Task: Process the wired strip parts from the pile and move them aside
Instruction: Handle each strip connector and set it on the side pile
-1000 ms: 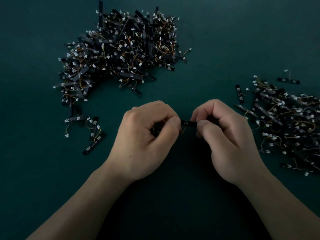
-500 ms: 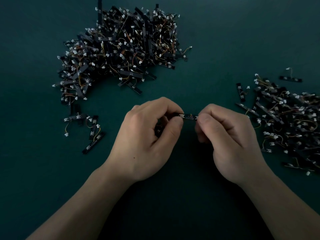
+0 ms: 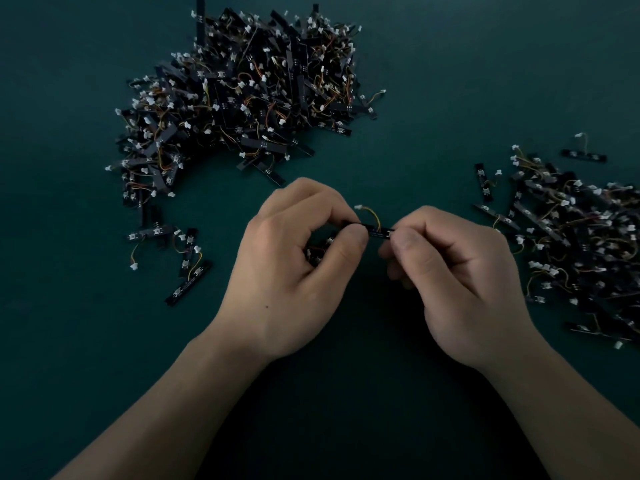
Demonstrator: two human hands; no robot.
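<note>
Black strip part (image 3: 377,232) was pinched endwise between left hand (image 3: 294,261) and right hand (image 3: 460,275), wire loop upward, presumably for processing above the tabletop (image 3: 450,81) centre.

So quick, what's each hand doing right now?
Left hand: closed, pinching one end of a black wired strip, with more parts tucked in the palm.
Right hand: closed, pinching the strip's other end.
</note>
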